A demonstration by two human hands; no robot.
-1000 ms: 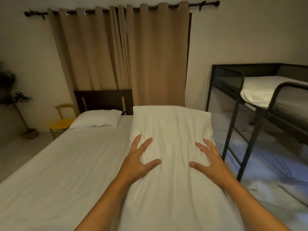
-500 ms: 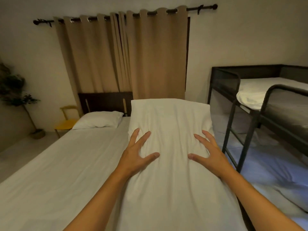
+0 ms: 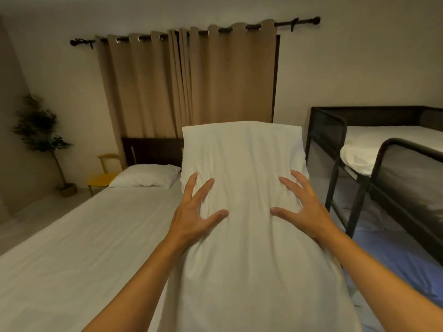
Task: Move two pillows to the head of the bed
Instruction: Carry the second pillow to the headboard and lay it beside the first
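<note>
A large white pillow (image 3: 242,212) is held up in front of the camera by both hands, its long side running away from the viewer and its far edge raised against the tan curtains (image 3: 191,87). The left hand (image 3: 194,216) is pressed against the pillow's left side with fingers spread wide and the thumb reaching inward across the fabric; the right hand (image 3: 302,209) is set the same way on the right side, fingers splayed and the thumb pointing toward the middle. The cloth is bunched into creases between the two thumbs, so the pillow is gripped by open, flattened hands rather than by closed fists. Whether the pillow's lower end is resting on anything cannot be told. A second white pillow (image 3: 146,179) is seen lying flat at the head of the bed (image 3: 72,248), on the left side, just in front of the dark headboard (image 3: 153,150). The bed is covered with a pale sheet. A yellow chair (image 3: 105,174) and a potted plant (image 3: 42,137) are placed beyond the bed's left corner, near the wall. A black metal bunk bed (image 3: 374,168) with a white mattress is seen at the right.
</note>
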